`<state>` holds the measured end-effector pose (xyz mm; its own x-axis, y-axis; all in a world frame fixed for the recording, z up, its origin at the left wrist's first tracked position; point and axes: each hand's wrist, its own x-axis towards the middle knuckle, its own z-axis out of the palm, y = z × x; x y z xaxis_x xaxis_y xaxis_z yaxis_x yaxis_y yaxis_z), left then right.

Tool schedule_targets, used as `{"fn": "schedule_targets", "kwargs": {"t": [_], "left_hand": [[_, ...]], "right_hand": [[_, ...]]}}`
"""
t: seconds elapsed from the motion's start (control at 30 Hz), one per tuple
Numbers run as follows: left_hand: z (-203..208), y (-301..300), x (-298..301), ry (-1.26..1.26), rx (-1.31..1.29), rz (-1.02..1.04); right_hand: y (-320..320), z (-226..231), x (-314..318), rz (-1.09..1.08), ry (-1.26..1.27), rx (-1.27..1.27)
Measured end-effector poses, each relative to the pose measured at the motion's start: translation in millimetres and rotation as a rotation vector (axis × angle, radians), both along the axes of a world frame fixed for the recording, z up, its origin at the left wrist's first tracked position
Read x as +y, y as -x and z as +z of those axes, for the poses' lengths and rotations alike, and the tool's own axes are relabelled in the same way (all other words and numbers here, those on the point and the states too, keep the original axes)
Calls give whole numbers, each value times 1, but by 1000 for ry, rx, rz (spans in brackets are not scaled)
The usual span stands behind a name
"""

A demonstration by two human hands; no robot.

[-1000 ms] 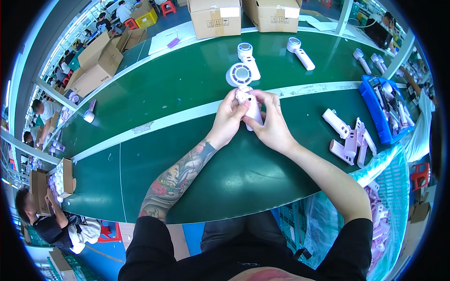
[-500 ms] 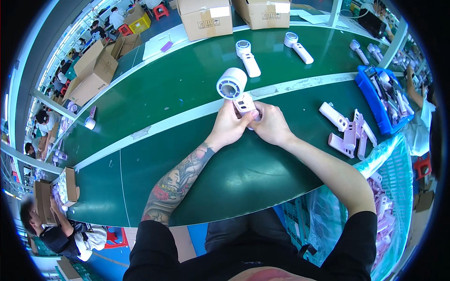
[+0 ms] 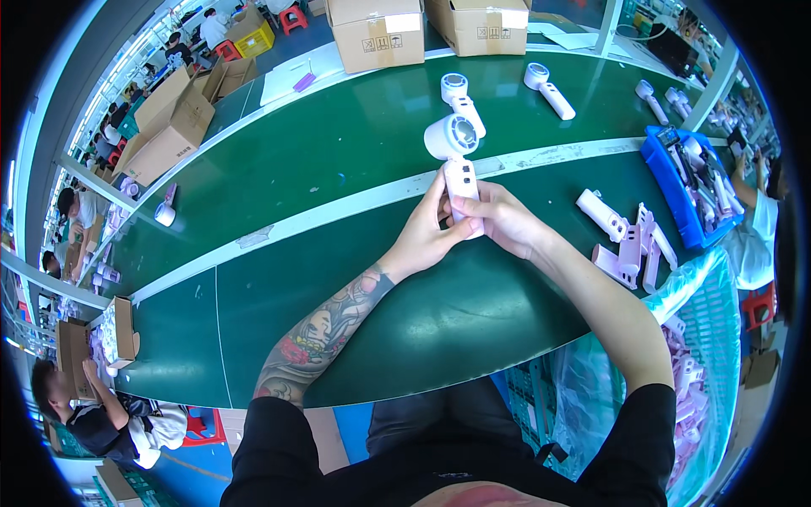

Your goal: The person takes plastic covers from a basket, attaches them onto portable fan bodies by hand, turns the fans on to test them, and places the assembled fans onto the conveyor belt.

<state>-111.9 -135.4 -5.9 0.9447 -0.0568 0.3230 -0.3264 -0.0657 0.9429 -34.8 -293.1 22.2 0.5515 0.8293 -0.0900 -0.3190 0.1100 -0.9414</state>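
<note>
A white handheld fan (image 3: 461,173) is held upright over the green table, its round head pointing away from me and its handle toward me. My left hand (image 3: 431,228) is closed round the left side of the handle. From the right, my right hand (image 3: 503,218) grips the handle's lower part, with its thumb across the front. Two small dark openings show on the handle above the thumbs. Just beyond the held fan, another handheld fan (image 3: 456,89) lies on the conveyor belt, partly overlapped by it. A further fan (image 3: 549,90) lies to its right.
Loose pale pink handle shells (image 3: 629,241) lie in a pile at the right. Behind them stands a blue bin (image 3: 650,156) of parts. A bag-lined crate (image 3: 718,338) of pink pieces is at my right side. Cardboard boxes (image 3: 376,38) stand beyond the belt. A person (image 3: 101,414) sits at far left.
The held fan has turned upright, so its handle front now faces me. Both hands have shifted slightly right and regripped lower on the handle. Fans on the belt have moved slightly right.
</note>
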Motion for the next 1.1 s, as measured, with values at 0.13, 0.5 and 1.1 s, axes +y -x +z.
{"fn": "schedule_targets", "kwargs": {"t": [0.13, 0.5, 1.1], "left_hand": [[0, 5, -4, -36, 10, 15], [-11, -15, 24, 388, 211, 100], [-37, -90, 163, -686, -93, 677]], "right_hand": [[3, 7, -1, -28, 82, -112], [-10, 26, -24, -27, 304, -447], [39, 42, -514, -467, 1375, -381]]}}
